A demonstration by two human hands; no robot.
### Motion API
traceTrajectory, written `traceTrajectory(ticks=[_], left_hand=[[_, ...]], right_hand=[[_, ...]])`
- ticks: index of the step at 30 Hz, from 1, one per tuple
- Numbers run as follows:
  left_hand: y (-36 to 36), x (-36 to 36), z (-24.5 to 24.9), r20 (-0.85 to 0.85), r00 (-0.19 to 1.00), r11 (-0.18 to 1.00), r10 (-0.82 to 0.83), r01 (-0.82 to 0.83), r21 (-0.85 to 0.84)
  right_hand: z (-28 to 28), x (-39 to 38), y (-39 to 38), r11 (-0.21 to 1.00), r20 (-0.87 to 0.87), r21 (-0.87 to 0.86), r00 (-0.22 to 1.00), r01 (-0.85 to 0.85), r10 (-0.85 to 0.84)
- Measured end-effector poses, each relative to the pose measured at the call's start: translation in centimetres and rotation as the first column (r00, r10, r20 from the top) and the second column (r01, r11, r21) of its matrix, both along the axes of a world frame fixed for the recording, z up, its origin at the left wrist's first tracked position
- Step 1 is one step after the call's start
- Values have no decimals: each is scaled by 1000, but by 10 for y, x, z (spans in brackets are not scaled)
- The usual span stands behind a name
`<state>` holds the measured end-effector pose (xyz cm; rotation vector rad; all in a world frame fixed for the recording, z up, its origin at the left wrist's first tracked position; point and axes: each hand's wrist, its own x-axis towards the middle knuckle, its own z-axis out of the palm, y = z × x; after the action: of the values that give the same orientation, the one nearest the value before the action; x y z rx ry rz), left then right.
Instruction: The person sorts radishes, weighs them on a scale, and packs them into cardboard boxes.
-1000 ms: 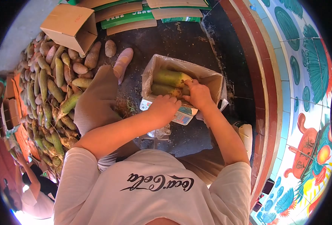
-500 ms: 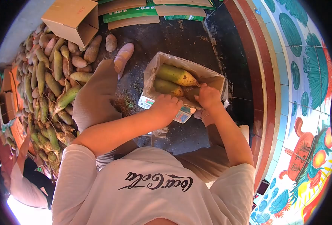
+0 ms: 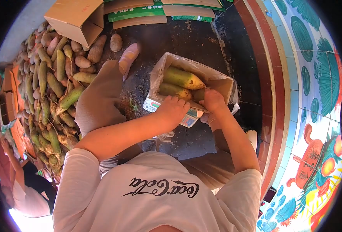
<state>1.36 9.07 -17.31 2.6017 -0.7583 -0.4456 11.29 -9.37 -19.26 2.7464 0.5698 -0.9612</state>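
An open cardboard box (image 3: pixel 220 83) sits tilted on a digital scale (image 3: pixel 188 119). Inside it lie several green radishes (image 3: pixel 183 77) with brownish ends. My left hand (image 3: pixel 171 111) has its fingers curled over the box's near wall. At the right end of the box, my right hand (image 3: pixel 213 99) reaches in with bent fingers around the end of a darker radish (image 3: pixel 197 94); part of that radish is hidden by the hand and the wall.
A large pile of radishes (image 3: pixel 55 83) and reddish roots lies on the left. An upturned carton (image 3: pixel 75 17) stands on it. Flattened green cardboard (image 3: pixel 137 14) lies at the back. A painted tile wall (image 3: pixel 314 96) runs along the right. Another person (image 3: pixel 32 189) is at the lower left.
My right hand has shifted slightly down and left at the radish's end. My left hand stays on the box's wall. The other person's arm at lower left has risen.
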Motion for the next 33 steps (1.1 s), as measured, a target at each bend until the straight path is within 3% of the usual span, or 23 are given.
traceTrajectory(ticks=[4,10,16,20,22,30,33], left_hand=[[-2,-2,0,-11,1000,1000,-16,16,3],[2,0,6,-29,1000,1000,-9,10,12],[1,-5,7,-20,1000,999,-12,13,45],[1,-3,9,-6,999,998,-31,32,63],[1,-4,6,11,1000,997,-20,19,79],[4,-4,10,63,998,998,1,-5,69],[6,-3,19,-10,1000,998,-5,6,63]], right_hand=[[-15,8,-3,992,3,6,992,-125,125],[13,8,13,986,-180,-162,984,-42,12],[-19,1,-6,999,43,-4,998,-41,41],[-38,7,-4,997,57,-46,996,-63,65],[-21,5,6,995,32,-77,997,-61,64],[25,3,-7,990,80,137,995,44,-56],[19,8,-15,978,94,188,990,90,-109]])
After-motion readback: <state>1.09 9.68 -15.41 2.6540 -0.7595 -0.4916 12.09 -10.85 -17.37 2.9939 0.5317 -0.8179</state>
